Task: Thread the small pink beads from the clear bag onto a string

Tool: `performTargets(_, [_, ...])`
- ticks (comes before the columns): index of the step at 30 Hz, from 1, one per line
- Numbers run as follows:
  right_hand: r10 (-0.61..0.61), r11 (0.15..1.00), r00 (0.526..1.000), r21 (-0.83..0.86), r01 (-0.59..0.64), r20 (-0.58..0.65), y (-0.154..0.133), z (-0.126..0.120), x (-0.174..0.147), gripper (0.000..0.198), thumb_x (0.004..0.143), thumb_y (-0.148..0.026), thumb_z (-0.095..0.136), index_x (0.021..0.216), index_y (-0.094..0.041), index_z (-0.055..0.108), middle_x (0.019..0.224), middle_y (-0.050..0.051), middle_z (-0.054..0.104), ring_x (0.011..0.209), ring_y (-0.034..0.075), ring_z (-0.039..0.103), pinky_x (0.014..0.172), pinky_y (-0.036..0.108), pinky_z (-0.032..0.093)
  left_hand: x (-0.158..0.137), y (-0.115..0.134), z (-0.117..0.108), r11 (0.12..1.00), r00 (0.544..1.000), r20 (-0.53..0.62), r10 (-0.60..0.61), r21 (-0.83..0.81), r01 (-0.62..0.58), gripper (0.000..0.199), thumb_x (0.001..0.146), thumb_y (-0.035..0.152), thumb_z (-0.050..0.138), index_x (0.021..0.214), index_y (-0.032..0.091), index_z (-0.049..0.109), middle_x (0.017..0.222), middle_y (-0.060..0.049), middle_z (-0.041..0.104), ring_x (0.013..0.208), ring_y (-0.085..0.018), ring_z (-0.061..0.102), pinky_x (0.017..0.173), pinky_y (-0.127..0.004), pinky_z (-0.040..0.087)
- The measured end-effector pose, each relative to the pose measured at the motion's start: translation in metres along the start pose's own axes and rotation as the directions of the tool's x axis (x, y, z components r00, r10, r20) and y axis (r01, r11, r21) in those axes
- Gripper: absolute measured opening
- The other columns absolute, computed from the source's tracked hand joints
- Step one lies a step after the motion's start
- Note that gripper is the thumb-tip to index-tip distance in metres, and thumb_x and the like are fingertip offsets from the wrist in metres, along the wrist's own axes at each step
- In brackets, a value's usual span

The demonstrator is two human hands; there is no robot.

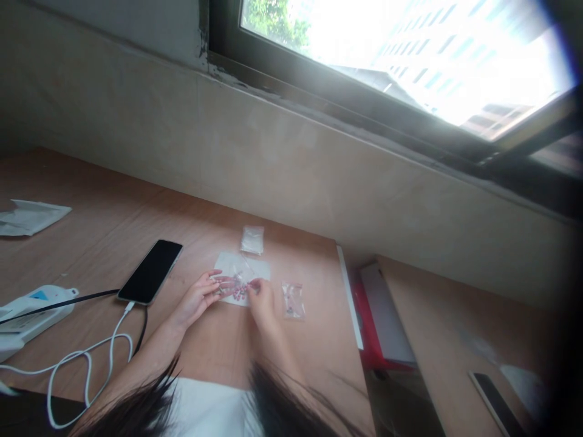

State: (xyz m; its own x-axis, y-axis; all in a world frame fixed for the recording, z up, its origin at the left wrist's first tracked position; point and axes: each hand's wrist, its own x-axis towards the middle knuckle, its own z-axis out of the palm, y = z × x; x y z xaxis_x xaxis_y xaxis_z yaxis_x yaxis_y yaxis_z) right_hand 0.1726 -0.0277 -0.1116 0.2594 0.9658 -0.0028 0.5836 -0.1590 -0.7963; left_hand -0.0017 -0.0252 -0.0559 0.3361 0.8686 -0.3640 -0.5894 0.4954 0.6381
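Evidently, both hands were at work close together over a white sheet [224, 262] on the wooden desk [214, 358], where a small cluster of reddish-purple beads [239, 294] lay between them. The left hand [198, 298] came in from the lower left, its forearm slanting up and to the right, the wrist roughly in line with the arm. Its fingers were parted and reached over the sheet's left side toward the beads; whether anything thin sat between them, I could not tell. The right hand [261, 297] came up from the lower right with the forearm leaning left, the back of the hand partly turned to the view. Its fingers were bent inward, thumb and forefinger drawn near each other at the right edge of the cluster, but the tips were too small to show whether they had hold of a bead.

Just right of that hand lay a clear zip bag [293, 301] with small pieces inside, and beyond the sheet lay a small whitish packet [252, 240]. Farther left, a smartphone [150, 271] rested at a slant, a white charging cable [112, 358] plugged into its lower end, near a white power strip [43, 311].
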Motion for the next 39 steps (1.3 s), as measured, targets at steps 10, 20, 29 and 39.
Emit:
performTargets(10, [0.073, 0.790, 0.968, 0.578, -0.204, 0.241, -0.044, -0.038, -0.004, 0.033, 0.066, -0.037, 0.057, 0.088, -0.012, 0.054, 0.086, 0.009, 0.058, 0.075, 0.017, 0.053, 0.056, 0.024, 0.041, 0.001, -0.014, -0.005, 0.990, 0.997, 0.072, -0.036, 0.142, 0.026, 0.022, 0.073, 0.016, 0.058, 0.090, 0.016, 0.043, 0.097, -0.007, 0.059, 0.096, -0.021, 0.055, 0.091, -0.039, 0.036])
performTargets(20, [0.074, 0.830, 0.989, 0.542, -0.134, 0.131, -0.054, -0.046, -0.010, 0.018, 0.064, -0.029, 0.059, 0.065, -0.012, 0.055, 0.063, 0.003, 0.057, 0.061, 0.013, 0.051, 0.060, 0.024, 0.039, -0.012, 0.024, 0.021, 0.770, 0.988, 0.152, 0.039, 0.626, -0.127, 0.025, 0.072, 0.027, 0.057, 0.094, 0.015, 0.055, 0.103, -0.007, 0.055, 0.101, -0.019, 0.047, 0.088, -0.026, 0.032])
performTargets(29, [0.004, 0.886, 0.981, 0.454, -0.094, 0.196, -0.065, -0.054, -0.015, 0.024, 0.067, -0.036, 0.057, 0.071, -0.012, 0.059, 0.069, 0.004, 0.058, 0.067, 0.015, 0.052, 0.061, 0.024, 0.039, -0.008, 0.041, 0.041, 0.545, 0.971, 0.228, 0.077, 0.806, -0.232, 0.020, 0.072, 0.032, 0.054, 0.071, 0.013, 0.060, 0.072, -0.002, 0.057, 0.073, -0.016, 0.050, 0.066, -0.022, 0.034])
performTargets(39, [0.050, 0.900, 0.983, 0.419, -0.122, 0.179, -0.074, -0.044, -0.026, 0.016, 0.070, -0.028, 0.052, 0.067, -0.012, 0.054, 0.066, 0.002, 0.055, 0.065, 0.013, 0.051, 0.061, 0.023, 0.039, -0.011, 0.027, 0.044, 0.593, 0.969, 0.245, -0.032, 0.785, -0.178, 0.025, 0.073, 0.037, 0.051, 0.077, 0.014, 0.059, 0.079, -0.003, 0.059, 0.077, -0.018, 0.052, 0.069, -0.024, 0.037])
